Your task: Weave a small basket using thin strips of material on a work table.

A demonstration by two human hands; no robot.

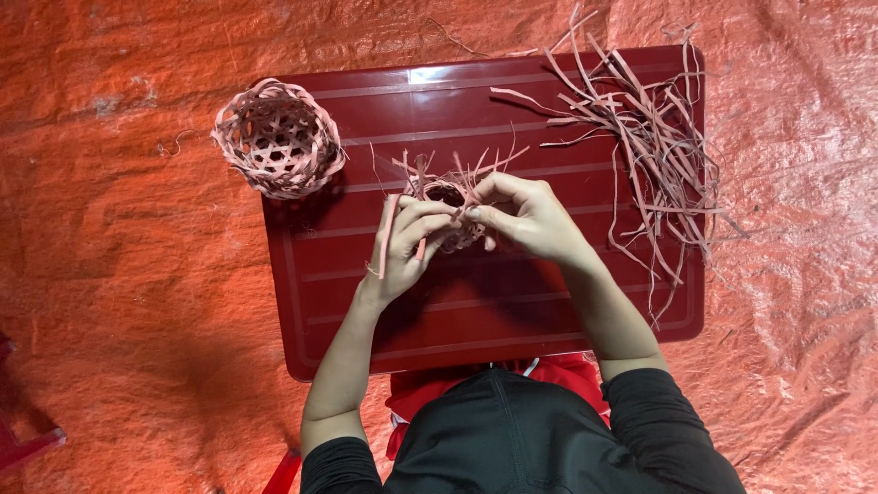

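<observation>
Both the left hand and right hand pinched closed on the small half-woven basket of thin pale strips at the dark red plastic counter's centre, steadying it, with the finished openwork woven basket at ten o'clock and loose spare strips within reach at two o'clock.

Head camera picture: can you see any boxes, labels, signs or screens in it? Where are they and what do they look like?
None: no package, label, sign or screen shows.
Tray: dark red, rectangular, ribbed, on an orange tarp.
Finished basket: small, round, open weave, pale pink, at the tray's far left corner.
Strips: loose pale pile at the far right.
Left hand and right hand: both hold a half-woven basket.
</observation>
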